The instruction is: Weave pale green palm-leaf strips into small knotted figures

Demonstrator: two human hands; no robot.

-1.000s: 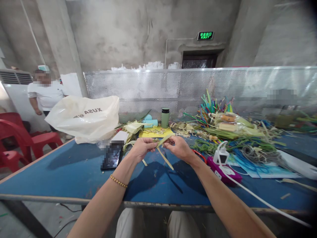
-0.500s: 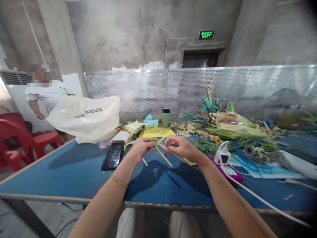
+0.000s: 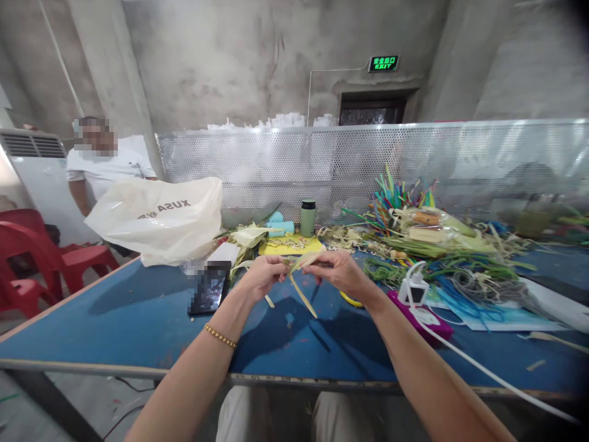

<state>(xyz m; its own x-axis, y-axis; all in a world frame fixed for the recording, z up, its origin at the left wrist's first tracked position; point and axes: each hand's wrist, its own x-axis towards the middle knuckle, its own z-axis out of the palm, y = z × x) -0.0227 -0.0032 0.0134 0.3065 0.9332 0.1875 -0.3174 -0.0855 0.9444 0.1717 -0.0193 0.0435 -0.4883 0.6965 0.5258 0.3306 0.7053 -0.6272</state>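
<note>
Pale green-yellow plant-leaf strips [image 3: 302, 296] stretch between my two hands, above the middle of the blue table. My left hand [image 3: 267, 275] is closed, thumb and fingers pinching the strips where they meet. One strip hangs down to the right from that pinch. Closed on another strip is my right hand [image 3: 338, 271], a short way to the right, its fingertips toward the left hand. Beneath the right wrist lies a yellow curved thing [image 3: 351, 300], partly hidden. A phone or tablet [image 3: 209, 288], partly blurred out, lies left of my left hand.
A white plastic bag [image 3: 161, 218] stands at the back left. A green bottle [image 3: 308, 218] stands behind a yellow sheet [image 3: 276, 247]. Heaped leaves and cords [image 3: 442, 245] cover the back right. A white cable [image 3: 497, 377] runs from a charger [image 3: 414, 291]. A person [image 3: 110, 166] stands beyond red chairs [image 3: 69, 258].
My right hand has turned, and its strip, which pointed down to the right, now lies up between the hands. The person at the left has moved right.
</note>
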